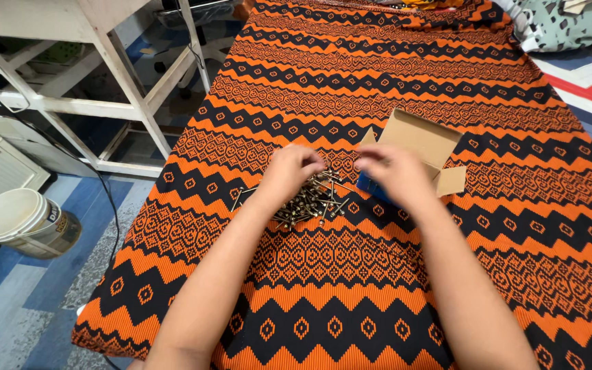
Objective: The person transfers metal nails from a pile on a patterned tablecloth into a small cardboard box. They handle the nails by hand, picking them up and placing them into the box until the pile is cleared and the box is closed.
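the little cardboard box (416, 140) lies open (inside hidden) behind the right hand (395, 175). the left hand (290, 171) curls on the screws (313, 199), fingers bunched; the right hand's grip is unclear.

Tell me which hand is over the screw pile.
The left hand sits over the pile of screws on the orange patterned cloth; the right hand is beside the open cardboard box.

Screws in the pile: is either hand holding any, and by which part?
Cannot be told. The left hand rests curled on the screws; the right hand hovers by the open cardboard box, fingertips blurred.
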